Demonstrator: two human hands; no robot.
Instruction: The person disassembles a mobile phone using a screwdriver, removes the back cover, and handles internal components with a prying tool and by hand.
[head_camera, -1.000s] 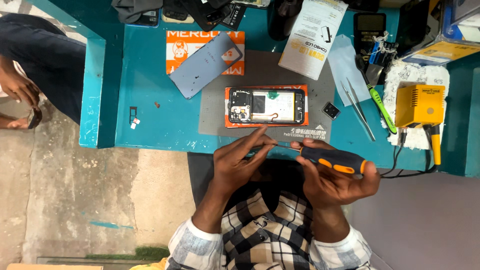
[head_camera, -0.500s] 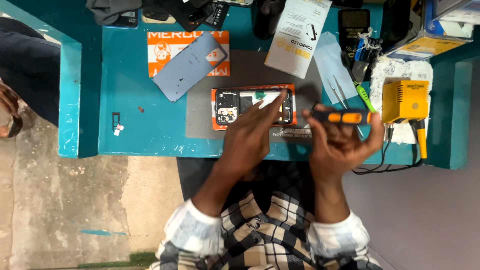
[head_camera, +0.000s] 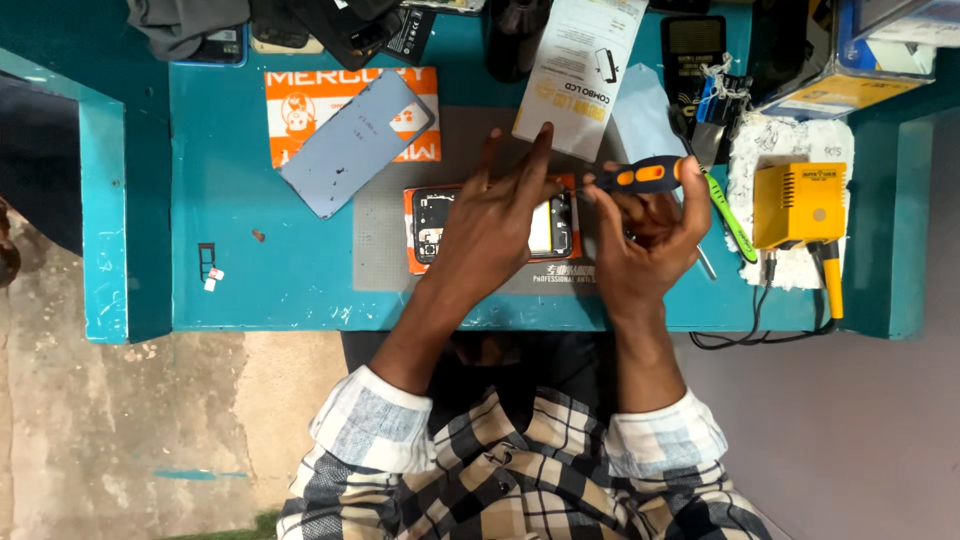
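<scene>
Both hands have moved up over the opened phone (head_camera: 432, 222): left hand (head_camera: 500, 215) spread flat steadying it, right hand (head_camera: 645, 235) pinching the orange-and-black screwdriver (head_camera: 640, 177) level above the worktop (head_camera: 280, 280).

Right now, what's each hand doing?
Left hand: open, fingers spread over the opened phone.
Right hand: closed, holding the screwdriver.

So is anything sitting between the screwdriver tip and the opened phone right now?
Nothing loose lies between them. The right hand holds the orange and black screwdriver at the opened phone's right end. Only the left hand is there, spread over the phone's middle, hiding that part and the tip itself.
</scene>
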